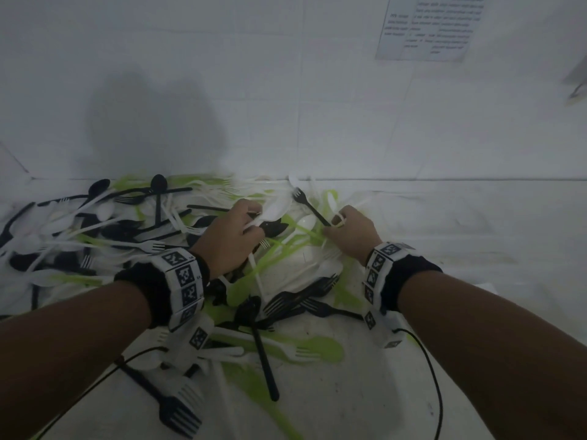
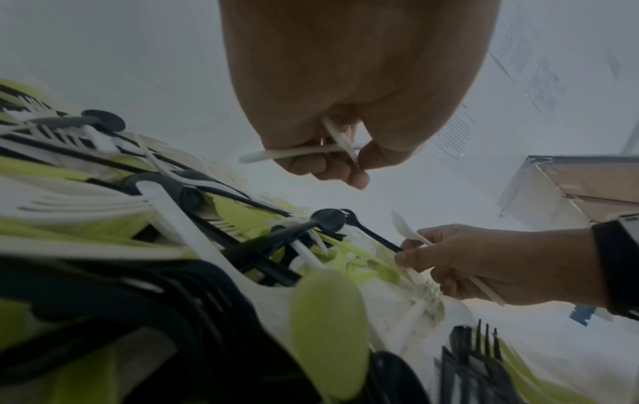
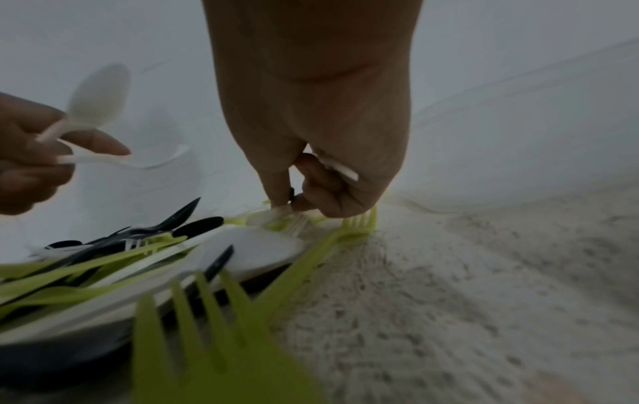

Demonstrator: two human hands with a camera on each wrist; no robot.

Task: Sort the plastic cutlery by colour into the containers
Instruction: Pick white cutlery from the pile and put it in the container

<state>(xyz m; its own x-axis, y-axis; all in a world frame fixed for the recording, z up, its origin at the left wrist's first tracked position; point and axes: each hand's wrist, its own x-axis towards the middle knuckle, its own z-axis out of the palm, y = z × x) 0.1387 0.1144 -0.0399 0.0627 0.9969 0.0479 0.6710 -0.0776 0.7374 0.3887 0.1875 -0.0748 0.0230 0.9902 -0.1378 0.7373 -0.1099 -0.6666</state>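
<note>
left hand [image 1: 233,231]: fingers curled round white spoons [image 2: 294,154], held just above the pile
right hand [image 1: 352,235]: fingers pinch a black fork [image 1: 309,208] by its handle, tines up; a white spoon [image 2: 408,232] is tucked in the same grip, fingertips down among the green pieces
cutlery pile [image 1: 158,223]: black, white and green forks and spoons tangled on the white tabletop [image 1: 460,223], against the wall
containers: none clearly in view; the box-like thing [image 2: 581,188] at the right edge of the left wrist view may be one, too blurred to say
step: gathering same-colour pieces from the pile, likely white
how to do well: keep one colour per hand; the right hand mixes black and white, so split them before dropping. Lift pieces by the handle and straight up so crossed tines don't drag neighbours.
writing: printed sheet [image 1: 428,27] on the wall, text too blurred to read; square coded markers on both wristbands [image 1: 184,277]; no brands seen
</note>
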